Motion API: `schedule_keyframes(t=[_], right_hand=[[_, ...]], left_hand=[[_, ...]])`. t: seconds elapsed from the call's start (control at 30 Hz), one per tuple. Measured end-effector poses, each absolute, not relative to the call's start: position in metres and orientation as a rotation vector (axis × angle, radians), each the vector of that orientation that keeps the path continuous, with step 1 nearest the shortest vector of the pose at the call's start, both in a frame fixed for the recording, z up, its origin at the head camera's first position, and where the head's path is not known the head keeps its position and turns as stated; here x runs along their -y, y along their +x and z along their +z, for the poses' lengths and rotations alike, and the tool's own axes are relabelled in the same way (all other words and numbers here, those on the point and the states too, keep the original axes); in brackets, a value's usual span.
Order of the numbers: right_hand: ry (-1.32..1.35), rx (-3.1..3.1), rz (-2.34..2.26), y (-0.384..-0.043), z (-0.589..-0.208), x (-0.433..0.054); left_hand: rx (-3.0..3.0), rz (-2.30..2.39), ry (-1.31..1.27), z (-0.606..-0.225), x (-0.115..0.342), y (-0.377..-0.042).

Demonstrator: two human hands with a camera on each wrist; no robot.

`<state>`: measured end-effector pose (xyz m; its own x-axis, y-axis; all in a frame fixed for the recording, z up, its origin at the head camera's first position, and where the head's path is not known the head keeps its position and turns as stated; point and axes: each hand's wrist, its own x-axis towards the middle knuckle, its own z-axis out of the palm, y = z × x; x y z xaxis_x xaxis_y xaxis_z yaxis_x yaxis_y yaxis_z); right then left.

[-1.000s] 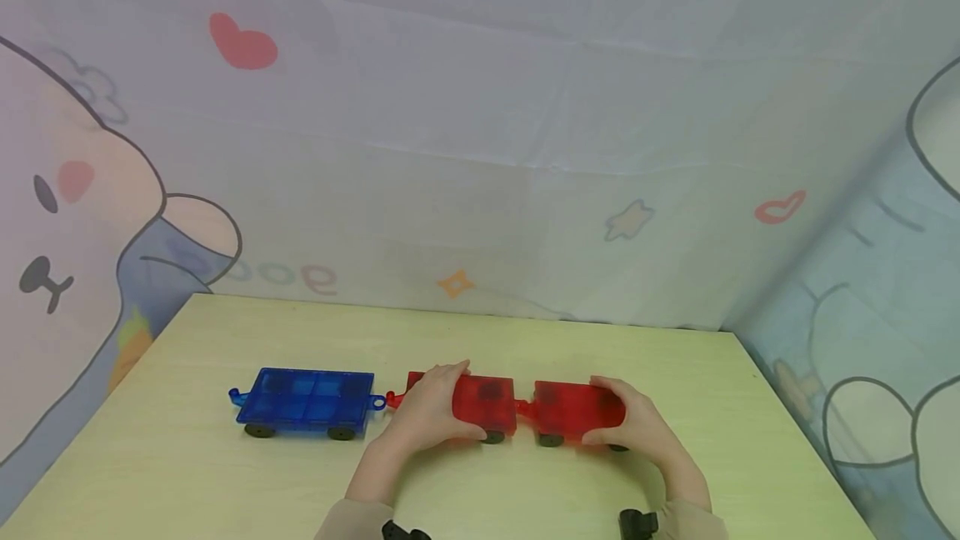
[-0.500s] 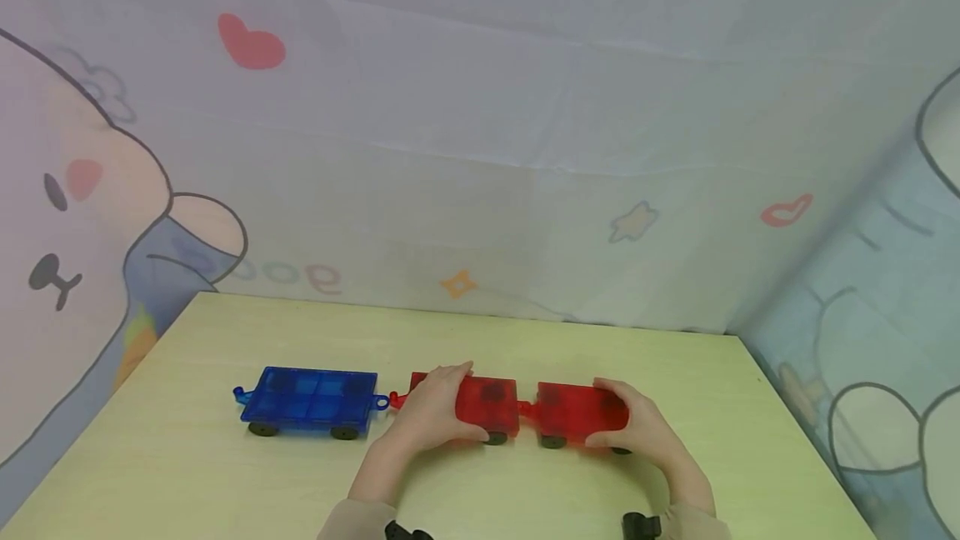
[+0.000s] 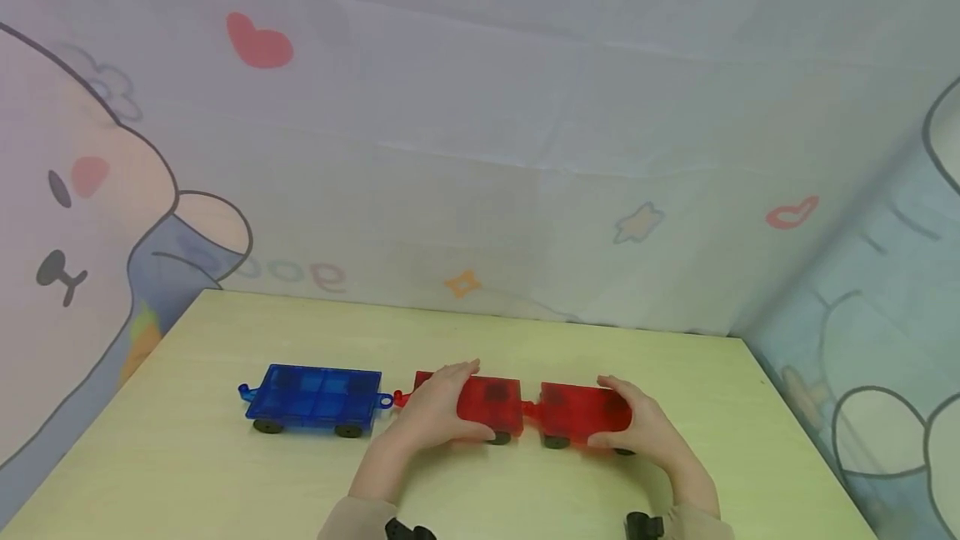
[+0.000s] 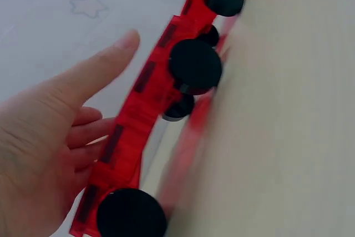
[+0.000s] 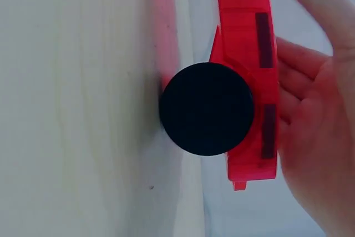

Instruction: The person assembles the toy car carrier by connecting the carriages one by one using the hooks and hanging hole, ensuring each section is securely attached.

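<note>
Three toy wagons with black wheels stand in a row on the table. My left hand [image 3: 435,408] spans the middle red wagon [image 3: 491,402] from above, thumb along its near side and fingers over the far edge. Likewise my right hand [image 3: 645,422] grips the right red wagon [image 3: 573,411] at its right end. A short red coupling [image 3: 530,411] bridges the gap between these two. To the left stands the blue wagon [image 3: 315,394]. Its ring [image 3: 386,401] sits right at the middle wagon's red hook [image 3: 401,398]. A black wheel [image 5: 207,109] shows large in the right wrist view.
The pale wooden table [image 3: 525,494] ends at the back against a cloth backdrop [image 3: 525,190] with printed hearts and animals. More printed cloth [image 3: 885,315] runs along the right side. Black wrist straps [image 3: 643,525] show at the sleeves.
The head view has turned slightly, so the whole scene sits a little further right. Hands and wagons keep nearly the same places relative to each other.
</note>
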<state>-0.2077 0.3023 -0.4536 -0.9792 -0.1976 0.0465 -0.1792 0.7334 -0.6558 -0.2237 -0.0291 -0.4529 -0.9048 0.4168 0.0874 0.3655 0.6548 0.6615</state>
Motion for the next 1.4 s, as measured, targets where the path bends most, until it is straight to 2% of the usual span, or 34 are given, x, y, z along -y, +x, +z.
schedule_keyframes(t=[0.43,0.97,1.4], right_hand=[[-0.435,-2.986,-1.13,-0.211,-0.44,-0.274],[-0.58,-2.87,-1.127,-0.222,-0.439,-0.192],[-0.653,-2.809,-1.064,-0.226,-0.449,-0.151]], left_hand=[[-2.794,1.302,0.639,-0.445,0.057,-0.229],[-3.02,1.097,0.67,-0.444,0.106,-0.23],[-3.061,0.95,0.513,-0.453,0.145,-0.224]])
